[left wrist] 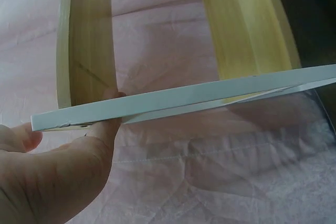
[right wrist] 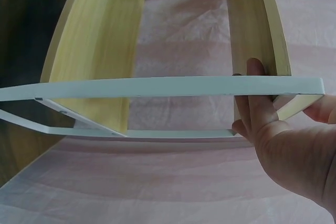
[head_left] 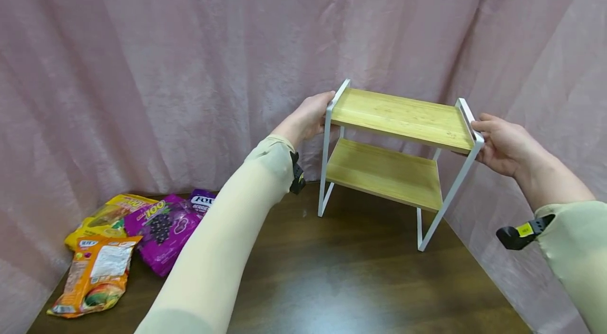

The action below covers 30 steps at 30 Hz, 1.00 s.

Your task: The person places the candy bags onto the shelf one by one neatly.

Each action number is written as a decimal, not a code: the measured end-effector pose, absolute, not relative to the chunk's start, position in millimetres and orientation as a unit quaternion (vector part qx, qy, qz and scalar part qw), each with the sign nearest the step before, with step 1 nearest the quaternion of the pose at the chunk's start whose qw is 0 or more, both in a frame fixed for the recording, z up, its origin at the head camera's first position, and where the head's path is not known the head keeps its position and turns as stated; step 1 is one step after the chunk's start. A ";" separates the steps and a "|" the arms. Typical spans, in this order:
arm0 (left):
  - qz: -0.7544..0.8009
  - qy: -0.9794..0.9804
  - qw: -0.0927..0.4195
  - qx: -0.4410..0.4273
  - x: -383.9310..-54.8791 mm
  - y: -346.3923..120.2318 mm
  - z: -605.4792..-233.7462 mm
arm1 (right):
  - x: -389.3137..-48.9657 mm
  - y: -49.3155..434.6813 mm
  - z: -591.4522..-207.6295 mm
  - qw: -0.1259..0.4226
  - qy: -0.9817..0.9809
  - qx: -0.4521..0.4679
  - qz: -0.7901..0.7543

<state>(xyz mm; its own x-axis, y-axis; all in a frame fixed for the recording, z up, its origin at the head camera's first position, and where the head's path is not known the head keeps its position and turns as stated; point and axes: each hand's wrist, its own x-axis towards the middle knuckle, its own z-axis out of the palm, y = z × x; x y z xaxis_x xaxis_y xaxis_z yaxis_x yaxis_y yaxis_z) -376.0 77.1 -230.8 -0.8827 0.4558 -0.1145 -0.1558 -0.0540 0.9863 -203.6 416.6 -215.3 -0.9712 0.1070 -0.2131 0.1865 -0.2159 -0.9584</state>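
Note:
A two-tier shelf rack with light wooden boards and white metal side frames is held between both hands near the back corner of the table. My left hand grips its upper left end, and in the left wrist view its fingers reach under the top board. At the upper right end my right hand grips the rack, fingers passing through the white frame beneath the board. The rack is tilted, its right side lower in the head view. The lower board hangs between the frames.
Several candy bags lie at the table's left: a yellow bag, an orange bag and a purple bag; my left arm partly covers those behind. Pink curtains enclose the dark wooden table at back and right.

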 end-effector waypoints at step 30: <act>0.698 0.656 0.261 0.124 -378.1 43.8 -213.8 | -209.8 407.4 -210.4 0.044 0.605 0.130 -0.785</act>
<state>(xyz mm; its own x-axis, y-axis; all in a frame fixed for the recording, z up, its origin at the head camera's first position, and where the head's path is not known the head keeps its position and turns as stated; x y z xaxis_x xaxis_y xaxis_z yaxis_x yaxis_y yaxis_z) -378.1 43.8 -213.8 -0.8331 0.5270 -0.1682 -0.2007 -0.0046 0.9796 -209.8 407.4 -210.4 -0.9621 0.0888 -0.2578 0.2266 -0.2653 -0.9372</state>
